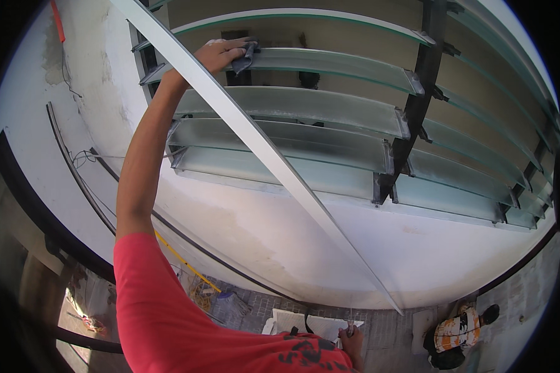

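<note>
My left hand point(223, 53) is raised to a louvre window and closed on a dark grey cloth point(245, 57). The cloth is pressed against the left end of a frosted glass slat point(330, 67). My left arm reaches up behind a long white metal bar point(255, 140) that slants across the window. Low down beside my red shirt is my right hand point(351, 342), its fingers curled. Something small and dark shows at those fingers, too small to name.
Several more glass slats point(286, 137) sit in the dark window frame point(420, 81). Loose wires point(81, 158) hang at the left wall. Below lie a mop head point(233, 303), a yellow pole point(186, 262) and white sheets point(323, 324). Another person point(457, 336) is low down at the right.
</note>
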Motion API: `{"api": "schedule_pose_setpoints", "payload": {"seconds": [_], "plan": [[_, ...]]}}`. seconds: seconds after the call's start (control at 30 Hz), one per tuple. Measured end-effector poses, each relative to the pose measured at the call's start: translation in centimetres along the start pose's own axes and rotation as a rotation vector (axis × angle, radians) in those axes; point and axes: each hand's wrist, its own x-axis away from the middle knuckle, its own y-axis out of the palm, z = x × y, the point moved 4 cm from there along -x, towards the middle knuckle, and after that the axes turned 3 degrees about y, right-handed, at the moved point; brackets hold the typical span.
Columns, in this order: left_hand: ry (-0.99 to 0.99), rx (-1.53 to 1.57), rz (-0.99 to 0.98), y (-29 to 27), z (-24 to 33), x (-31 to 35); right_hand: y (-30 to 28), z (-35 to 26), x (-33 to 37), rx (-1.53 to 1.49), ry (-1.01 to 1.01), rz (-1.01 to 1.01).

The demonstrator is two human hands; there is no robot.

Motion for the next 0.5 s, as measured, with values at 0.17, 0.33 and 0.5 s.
{"api": "schedule_pose_setpoints", "payload": {"seconds": [0.17, 0.33, 0.5], "plan": [[-0.346, 0.017, -0.385, -1.1, -4.0, 5.0, -0.3, 0.7, 0.3, 0.081, -0.025, 0.017], [-0.522, 0.447, -0.209, -1.0, -7.8, 9.2, 0.4, 5.2, 0.5, 0.033, -0.026, 0.016], [-0.708, 0.267, -0.242, -1.2, -9.0, 11.1, -0.3, 3.3, 1.2, 0.058, -0.065, 0.033]]}}
